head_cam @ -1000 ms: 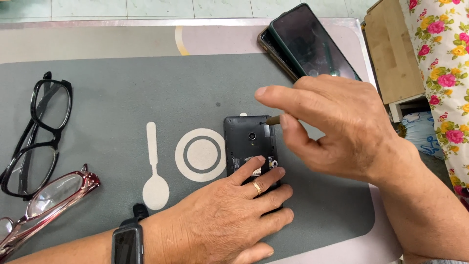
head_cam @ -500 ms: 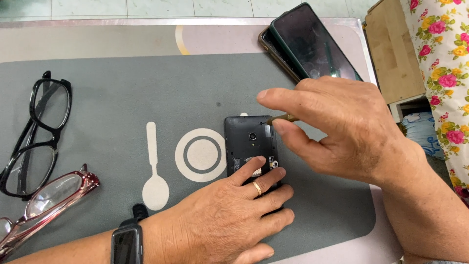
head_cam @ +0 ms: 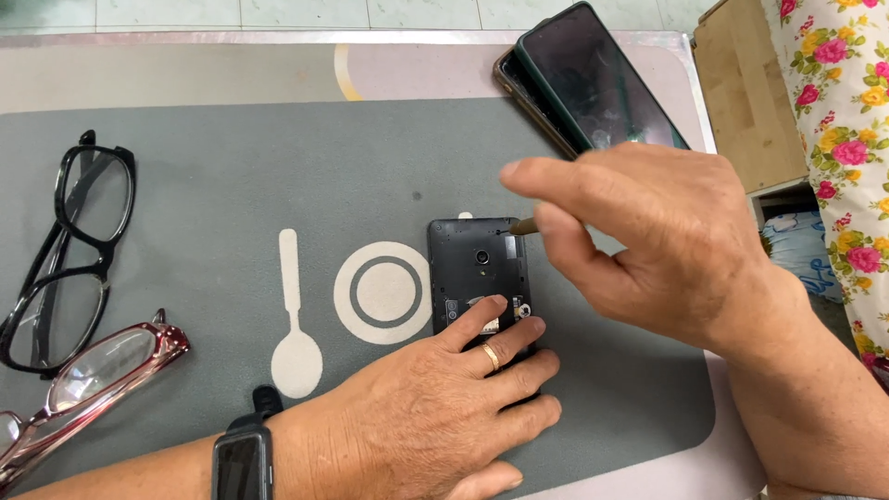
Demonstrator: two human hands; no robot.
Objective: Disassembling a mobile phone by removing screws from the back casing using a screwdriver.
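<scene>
Right hand [head_cam: 667, 241] pinches a thin tool [head_cam: 524, 226] at the opened phone [head_cam: 477, 278] top edge, left hand [head_cam: 435, 417] flat, pinning it (mid-unscrewing, prob.); next needs steady tip w/ firm hold.

Black glasses [head_cam: 65, 250], red glasses [head_cam: 83, 389], two stacked phones [head_cam: 593, 79] on grey mat [head_cam: 231, 185].

Home phone-repair table: grey mat [head_cam: 185, 185], 2 spare phones [head_cam: 593, 83], floral cloth [head_cam: 847, 111].
</scene>
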